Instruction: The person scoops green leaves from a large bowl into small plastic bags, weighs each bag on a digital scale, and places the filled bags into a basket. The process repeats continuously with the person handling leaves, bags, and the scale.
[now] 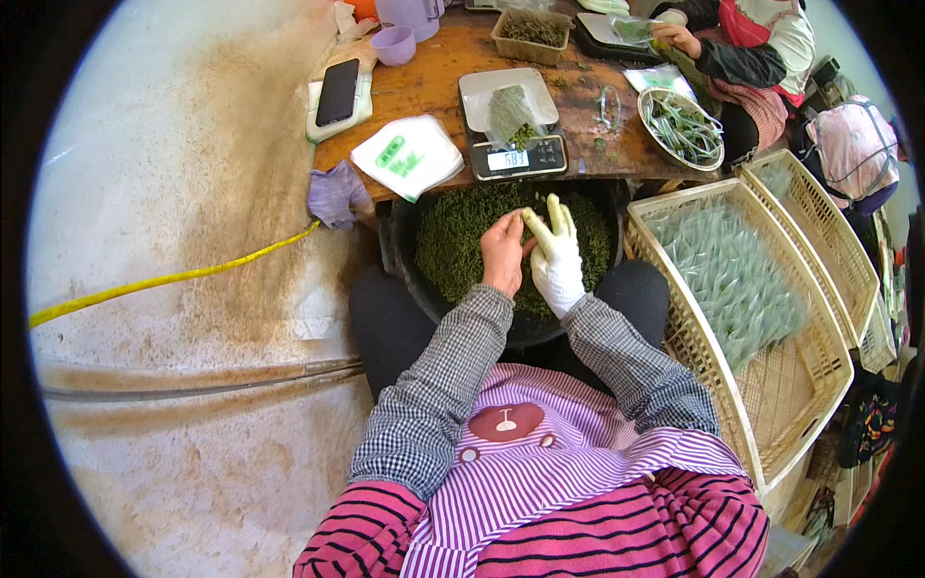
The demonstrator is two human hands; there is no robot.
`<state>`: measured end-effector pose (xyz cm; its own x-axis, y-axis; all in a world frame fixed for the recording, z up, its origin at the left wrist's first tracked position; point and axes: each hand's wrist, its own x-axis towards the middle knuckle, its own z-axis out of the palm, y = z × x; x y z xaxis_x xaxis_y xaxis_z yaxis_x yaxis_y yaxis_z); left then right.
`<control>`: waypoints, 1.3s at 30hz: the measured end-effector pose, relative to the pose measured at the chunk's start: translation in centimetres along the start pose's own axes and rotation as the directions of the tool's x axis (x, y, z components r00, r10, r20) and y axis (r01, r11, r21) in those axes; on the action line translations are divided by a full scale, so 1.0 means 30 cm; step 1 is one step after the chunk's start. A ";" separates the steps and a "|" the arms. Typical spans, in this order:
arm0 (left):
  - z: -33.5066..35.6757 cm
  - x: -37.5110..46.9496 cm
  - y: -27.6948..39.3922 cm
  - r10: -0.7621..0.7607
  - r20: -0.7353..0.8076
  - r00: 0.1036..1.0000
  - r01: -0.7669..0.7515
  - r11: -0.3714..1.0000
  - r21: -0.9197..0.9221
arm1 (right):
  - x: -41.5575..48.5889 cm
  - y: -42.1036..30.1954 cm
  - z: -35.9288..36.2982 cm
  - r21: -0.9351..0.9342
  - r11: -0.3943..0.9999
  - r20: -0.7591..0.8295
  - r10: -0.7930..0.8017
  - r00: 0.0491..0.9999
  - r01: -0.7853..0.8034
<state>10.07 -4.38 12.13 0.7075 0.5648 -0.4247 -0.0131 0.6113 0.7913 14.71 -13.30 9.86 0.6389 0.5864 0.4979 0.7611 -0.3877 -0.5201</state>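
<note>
My bare left hand (502,253) is over a black tub (390,242) of small green peppercorn-like berries (455,253). Its fingertips meet a finger of the white glove on my right hand (556,264); whether they pinch it or something small, I cannot tell. The gloved fingers are spread, with nothing visible between them. Beyond the tub, a clear plastic bag (512,108) partly filled with green berries lies on a digital scale (470,97) with a lit display. Left of the scale is a stack of printed white plastic bags (426,155).
At right, a cream plastic crate (784,415) holds many filled clear bags (723,274); another crate (860,274) adjoins it. A bowl of green ties (683,126), a phone (337,92) and a tub of dark berries (531,32) occupy the wooden table (433,79). Another person's hand (677,37) holds a bag.
</note>
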 end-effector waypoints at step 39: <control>0.115 0.161 0.163 0.095 0.023 0.995 -0.091 0.990 -0.112 | 0.212 -0.020 -0.013 0.009 0.999 -0.095 0.045 0.994 -0.045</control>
<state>15.86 -0.58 15.46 0.7194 0.6070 -0.3376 -0.1565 0.6152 0.7727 18.36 -9.62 13.61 0.6805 0.4982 0.5374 0.7308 -0.4073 -0.5478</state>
